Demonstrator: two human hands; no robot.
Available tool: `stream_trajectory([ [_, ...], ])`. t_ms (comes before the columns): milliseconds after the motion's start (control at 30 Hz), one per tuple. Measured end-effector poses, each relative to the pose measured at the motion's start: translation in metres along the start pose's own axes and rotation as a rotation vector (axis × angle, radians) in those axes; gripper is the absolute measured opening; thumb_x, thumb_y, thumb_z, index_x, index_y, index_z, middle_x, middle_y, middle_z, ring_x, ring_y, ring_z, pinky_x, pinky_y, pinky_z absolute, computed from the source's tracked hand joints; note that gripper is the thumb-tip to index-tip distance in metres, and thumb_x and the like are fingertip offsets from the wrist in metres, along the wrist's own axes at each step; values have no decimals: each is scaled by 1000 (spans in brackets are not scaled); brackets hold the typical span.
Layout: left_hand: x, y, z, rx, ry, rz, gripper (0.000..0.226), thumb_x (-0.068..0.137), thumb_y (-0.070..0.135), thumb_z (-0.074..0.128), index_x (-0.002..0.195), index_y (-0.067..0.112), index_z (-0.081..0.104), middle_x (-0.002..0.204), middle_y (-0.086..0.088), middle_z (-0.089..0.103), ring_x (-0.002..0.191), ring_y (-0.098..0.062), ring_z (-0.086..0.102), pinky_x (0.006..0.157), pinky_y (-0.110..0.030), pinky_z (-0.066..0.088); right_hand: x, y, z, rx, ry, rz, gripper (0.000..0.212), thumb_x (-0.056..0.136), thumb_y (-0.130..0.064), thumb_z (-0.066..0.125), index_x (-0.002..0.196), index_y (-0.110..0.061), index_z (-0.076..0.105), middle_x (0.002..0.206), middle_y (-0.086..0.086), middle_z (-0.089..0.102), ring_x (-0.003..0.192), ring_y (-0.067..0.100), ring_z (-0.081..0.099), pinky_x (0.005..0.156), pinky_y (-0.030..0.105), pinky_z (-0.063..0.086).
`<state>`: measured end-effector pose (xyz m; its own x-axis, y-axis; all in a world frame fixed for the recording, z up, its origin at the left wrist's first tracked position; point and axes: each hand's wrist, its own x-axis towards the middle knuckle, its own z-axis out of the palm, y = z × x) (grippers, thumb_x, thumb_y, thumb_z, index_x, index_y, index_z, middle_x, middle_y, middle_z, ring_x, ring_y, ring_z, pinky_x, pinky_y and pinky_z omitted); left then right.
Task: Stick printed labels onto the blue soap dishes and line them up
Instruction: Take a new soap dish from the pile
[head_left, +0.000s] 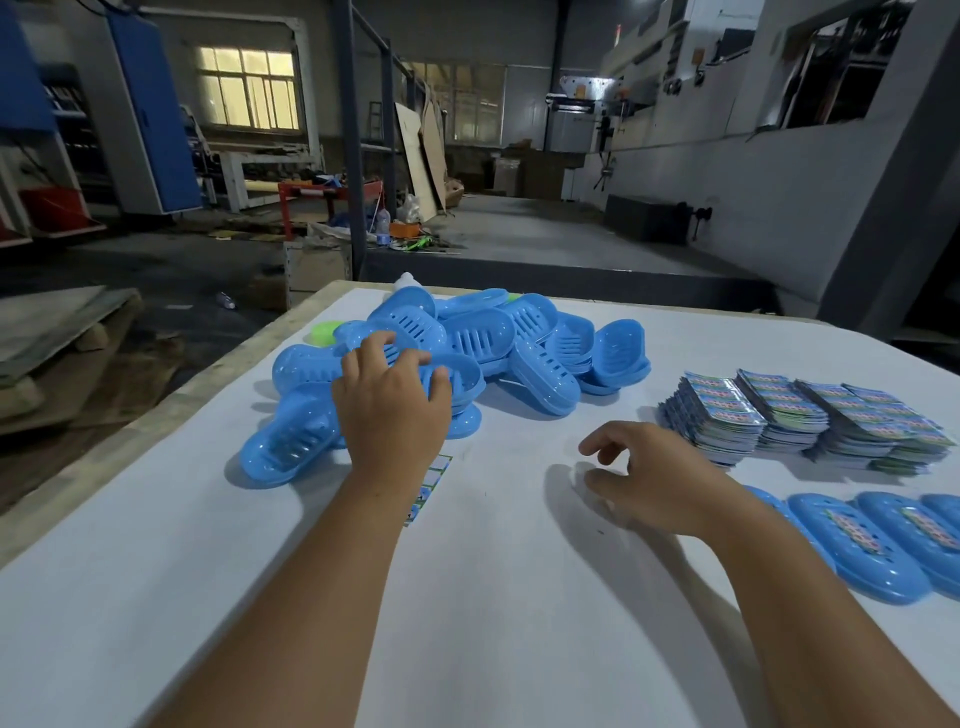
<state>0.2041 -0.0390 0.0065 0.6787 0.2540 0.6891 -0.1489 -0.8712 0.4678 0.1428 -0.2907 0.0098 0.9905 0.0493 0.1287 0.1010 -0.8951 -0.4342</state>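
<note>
Dozens of blue soap dishes lie heaped at frame centre, the left hand gripping one dish, the right hand loosely curled and empty beside stacked printed labels, labelled dishes lined lower right.

Jumbled heap of blue slotted soap dishes, stacked printed labels right, labelled dishes in a row nearer.

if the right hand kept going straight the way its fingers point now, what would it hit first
The right hand hangs loosely curled over the table, fingers pointing left. That line looks free until the printed label lying beside the left wrist, though depth is hard to judge.
</note>
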Motion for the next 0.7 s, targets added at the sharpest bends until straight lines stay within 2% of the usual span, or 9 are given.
stream_trajectory([
  [67,1,-6,3,103,-87,-8,33,95,47,55,105,22,74,135,-3,58,126,-27,44,97,-44,36,0,1,1,-5,4,-2,26,90,-41,65,115,-36,64,102,-19,59,75,-4,51,63,13,35],
  [133,-1,-8,6,141,-139,-18,36,97,47,50,104,21,74,127,-1,63,123,-26,46,97,-43,36,1,2,1,-9,7,-4,25,90,-41,65,115,-36,64,102,-20,59,75,-4,51,63,13,34],
  [200,0,-8,7,110,-131,-20,33,99,37,49,100,15,73,115,-4,65,114,-27,50,91,-42,40,1,2,2,-8,12,-7,25,90,-41,66,115,-36,65,101,-20,60,74,-5,51,62,12,33],
  [267,2,-8,5,35,-118,-12,24,98,22,51,101,8,71,113,-8,63,109,-29,51,86,-43,45,3,2,2,-8,19,-7,26,90,-41,66,115,-34,66,101,-21,60,74,-5,51,61,10,32],
  [400,4,0,-6,-183,59,96,24,90,-6,54,104,4,71,110,-11,64,102,-30,59,81,-39,50,3,2,2,6,69,-15,27,91,-38,66,117,-34,67,102,-21,59,79,-8,50,65,6,31],
  [467,3,8,-13,-330,187,168,20,91,-7,55,100,4,70,105,-10,64,94,-24,61,76,-33,51,3,0,1,57,136,-31,26,91,-37,66,117,-37,65,102,-22,58,83,-6,51,67,6,33],
  [533,-1,18,-16,-463,241,222,17,94,-3,55,107,3,64,106,-10,61,93,-20,59,78,-28,50,4,-3,2,163,214,-56,29,91,-37,68,119,-39,61,104,-20,59,83,-3,56,68,9,37],
  [600,-10,30,-17,-589,174,259,24,95,-1,55,118,4,58,113,-8,59,99,-20,59,85,-30,51,4,-8,2,289,288,-79,39,91,-38,69,128,-39,56,108,-21,59,84,-3,61,70,14,43],
  [700,-25,45,-11,-792,-81,242,33,94,4,51,126,12,57,116,4,62,100,-16,62,87,-32,53,3,-14,2,518,307,-134,59,91,-37,70,142,-46,42,120,-30,52,95,-12,62,74,14,50],
])
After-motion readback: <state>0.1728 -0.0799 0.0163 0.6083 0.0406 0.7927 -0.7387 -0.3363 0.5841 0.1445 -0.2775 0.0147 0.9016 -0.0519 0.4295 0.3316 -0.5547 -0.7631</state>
